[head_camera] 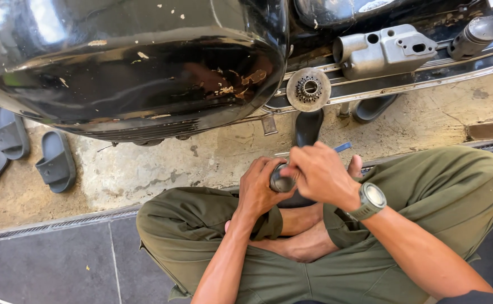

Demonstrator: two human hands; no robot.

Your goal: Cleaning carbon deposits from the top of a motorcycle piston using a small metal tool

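My left hand grips a small round dark metal part just above my crossed legs. My right hand, with a grey wristwatch, closes over the same part from the right and holds a thin tool with a blue tip that pokes out past the fingers. Both hands touch the part, which is mostly hidden by my fingers. Ahead of my hands, a round toothed metal disc sits on the side of a black scooter body.
A silver metal casing is mounted on the scooter at upper right. Dark slide sandals lie on the concrete at left, others under the scooter. A drain grate strip borders grey tiles where I sit cross-legged.
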